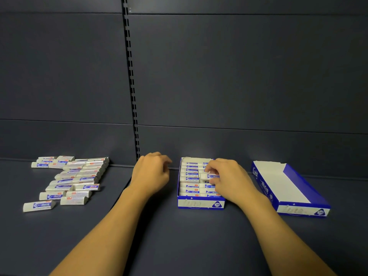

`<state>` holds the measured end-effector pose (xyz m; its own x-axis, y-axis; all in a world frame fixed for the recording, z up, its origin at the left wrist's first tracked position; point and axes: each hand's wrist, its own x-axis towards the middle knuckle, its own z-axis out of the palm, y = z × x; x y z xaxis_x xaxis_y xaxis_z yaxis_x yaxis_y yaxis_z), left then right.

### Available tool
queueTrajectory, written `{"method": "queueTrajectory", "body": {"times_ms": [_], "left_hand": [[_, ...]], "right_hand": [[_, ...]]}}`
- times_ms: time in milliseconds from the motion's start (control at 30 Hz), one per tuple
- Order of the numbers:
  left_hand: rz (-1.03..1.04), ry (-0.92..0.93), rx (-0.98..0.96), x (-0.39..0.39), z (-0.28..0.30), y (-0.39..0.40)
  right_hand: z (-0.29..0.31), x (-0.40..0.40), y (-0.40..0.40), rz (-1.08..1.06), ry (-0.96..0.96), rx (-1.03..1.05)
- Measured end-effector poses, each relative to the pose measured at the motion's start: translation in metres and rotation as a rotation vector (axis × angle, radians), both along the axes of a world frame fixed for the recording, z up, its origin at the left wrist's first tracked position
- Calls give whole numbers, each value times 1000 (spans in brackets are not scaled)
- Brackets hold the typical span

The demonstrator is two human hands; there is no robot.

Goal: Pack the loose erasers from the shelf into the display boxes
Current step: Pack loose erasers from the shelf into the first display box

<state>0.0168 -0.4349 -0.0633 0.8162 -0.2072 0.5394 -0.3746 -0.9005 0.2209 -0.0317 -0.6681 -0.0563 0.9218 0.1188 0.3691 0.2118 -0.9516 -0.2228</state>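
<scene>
On the dark shelf (179,236) the loose erasers (73,180) lie in a rough heap at the left, well apart from both hands. Those at the back of the heap overlap, so their number cannot be made out, and the print on the sleeves is too small to read.

The right hand (229,180) reaches over the near box (201,204), which stands in the middle and is nearly full of erasers in two columns. Its fingers are curled round one eraser (209,176) held just above the right column. The hand and wrist hide most of that column and the box's right wall, so whether the held eraser touches those beneath is unclear.

The left hand (151,174) rests on the shelf just beside the box's left wall, fingers loosely curled and holding nothing; its fingertips point away and are partly hidden behind the knuckles.

To the right a second box (288,188) sits at an angle, its white floor bare. The right forearm covers its near left corner. Both forearms are cut off by the bottom edge.
</scene>
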Motion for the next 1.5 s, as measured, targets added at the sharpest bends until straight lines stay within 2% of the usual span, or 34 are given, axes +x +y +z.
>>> {"method": "queueTrajectory", "body": {"times_ms": [367,800,1133,1267,1500], "left_hand": [[46,81,-10,-3,-6,0],[28,77,29,1,-11,-1],[31,141,46,-7,-15,0],[44,125,91,-15,-6,4],[162,86,151,-44,22,48]], "right_hand": [[-7,8,0,-28,11,-51],[-10,14,-1,3,51,4],[-8,10,-2,37,-4,-6],[0,3,-1,51,-36,88],[23,-9,29,188,-66,44]]}}
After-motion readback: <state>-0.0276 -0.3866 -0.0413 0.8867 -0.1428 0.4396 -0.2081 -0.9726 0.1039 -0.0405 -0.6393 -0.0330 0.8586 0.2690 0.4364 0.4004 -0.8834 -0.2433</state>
